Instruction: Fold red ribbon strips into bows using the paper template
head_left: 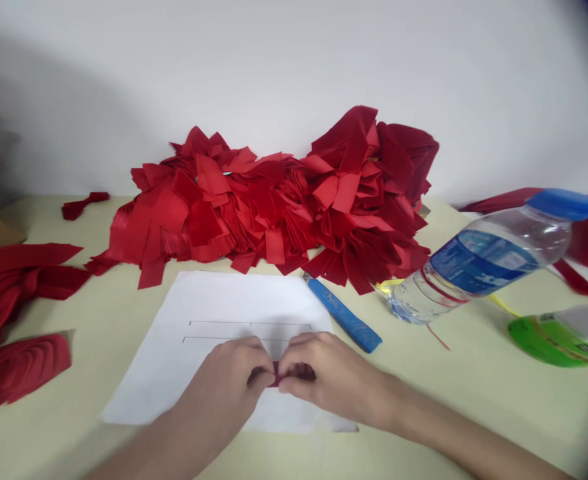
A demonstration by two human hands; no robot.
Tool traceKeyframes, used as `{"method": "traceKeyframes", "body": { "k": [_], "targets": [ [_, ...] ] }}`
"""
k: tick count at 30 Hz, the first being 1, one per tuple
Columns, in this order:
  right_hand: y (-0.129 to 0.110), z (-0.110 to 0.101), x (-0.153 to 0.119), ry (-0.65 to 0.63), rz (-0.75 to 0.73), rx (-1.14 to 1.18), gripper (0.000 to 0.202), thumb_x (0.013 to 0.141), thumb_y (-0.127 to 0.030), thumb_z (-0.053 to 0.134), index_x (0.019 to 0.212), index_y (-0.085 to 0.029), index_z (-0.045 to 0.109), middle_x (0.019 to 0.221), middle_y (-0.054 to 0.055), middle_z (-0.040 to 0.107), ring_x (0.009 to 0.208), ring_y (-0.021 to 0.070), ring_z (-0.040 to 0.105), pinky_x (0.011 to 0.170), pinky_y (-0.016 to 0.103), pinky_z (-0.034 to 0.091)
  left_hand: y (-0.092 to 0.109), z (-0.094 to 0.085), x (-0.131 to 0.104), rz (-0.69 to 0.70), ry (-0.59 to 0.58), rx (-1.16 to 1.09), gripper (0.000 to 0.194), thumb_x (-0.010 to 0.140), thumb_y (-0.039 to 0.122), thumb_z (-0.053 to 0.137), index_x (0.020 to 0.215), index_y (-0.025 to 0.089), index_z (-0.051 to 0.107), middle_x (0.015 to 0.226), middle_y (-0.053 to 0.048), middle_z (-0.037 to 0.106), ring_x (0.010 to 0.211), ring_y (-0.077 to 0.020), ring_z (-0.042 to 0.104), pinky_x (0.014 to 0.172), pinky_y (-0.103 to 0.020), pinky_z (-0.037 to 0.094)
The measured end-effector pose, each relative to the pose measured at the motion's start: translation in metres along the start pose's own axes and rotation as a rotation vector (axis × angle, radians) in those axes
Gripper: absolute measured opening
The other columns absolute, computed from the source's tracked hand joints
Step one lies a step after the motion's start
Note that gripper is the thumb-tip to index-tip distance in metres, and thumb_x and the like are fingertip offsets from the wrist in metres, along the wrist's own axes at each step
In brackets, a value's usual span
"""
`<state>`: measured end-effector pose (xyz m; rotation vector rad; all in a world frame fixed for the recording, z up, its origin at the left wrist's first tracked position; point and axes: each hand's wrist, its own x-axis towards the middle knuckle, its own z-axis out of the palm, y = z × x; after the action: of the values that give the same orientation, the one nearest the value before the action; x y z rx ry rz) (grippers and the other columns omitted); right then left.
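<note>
My left hand (237, 373) and my right hand (319, 373) are side by side, both closed in a pinch. Between their fingertips a small part of a dark red ribbon piece (276, 375) shows; the rest of it is hidden by my fingers. Both hands are over a white paper sheet (224, 293) with thin black marked lines drawn on it. To the right of the sheet, with its tip near the paper's upper right corner, lies a blue utility knife (347, 317).
Behind the sheet, a big heap of red ribbon pieces (274, 207) stands against the wall. More red ribbon bundles (19, 373) lie at left. On the right are a clear water bottle (484, 260) with a blue cap and a green-and-white container (554, 340).
</note>
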<state>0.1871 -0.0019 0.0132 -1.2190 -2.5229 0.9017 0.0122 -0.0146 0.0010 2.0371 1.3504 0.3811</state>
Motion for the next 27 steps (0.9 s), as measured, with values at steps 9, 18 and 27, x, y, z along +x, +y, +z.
{"method": "traceKeyframes", "body": {
  "k": [9,18,27],
  "targets": [
    [0.003,0.003,0.008,0.046,0.196,0.118,0.012,0.074,-0.014,0.061,0.07,-0.021,0.069,0.064,-0.004,0.067,0.057,0.0092,0.056,0.055,0.02,0.038,-0.003,-0.004,0.009,-0.024,0.041,0.056,0.026,0.068,0.005,0.047,0.055,0.02,0.062,0.063,0.002,0.062,0.054,-0.0132,0.054,0.053,-0.025,0.037],
    [0.007,-0.003,0.018,-0.017,0.185,0.042,0.005,0.067,-0.016,0.066,0.066,-0.021,0.066,0.058,-0.006,0.063,0.054,0.0082,0.054,0.051,0.02,0.034,0.0,-0.009,0.017,-0.091,-0.031,0.019,0.022,0.065,0.009,0.047,0.054,0.02,0.063,0.061,0.001,0.062,0.053,-0.0125,0.053,0.048,-0.023,0.035],
    [0.001,-0.011,0.025,-0.088,0.149,0.005,0.01,0.067,-0.012,0.064,0.067,-0.022,0.068,0.064,-0.005,0.066,0.06,0.0103,0.057,0.053,0.02,0.036,-0.001,-0.018,0.035,-0.047,-0.186,-0.007,0.02,0.06,0.009,0.05,0.044,0.019,0.056,0.044,0.004,0.046,0.04,-0.0078,0.038,0.04,-0.022,0.022]
  ]
}}
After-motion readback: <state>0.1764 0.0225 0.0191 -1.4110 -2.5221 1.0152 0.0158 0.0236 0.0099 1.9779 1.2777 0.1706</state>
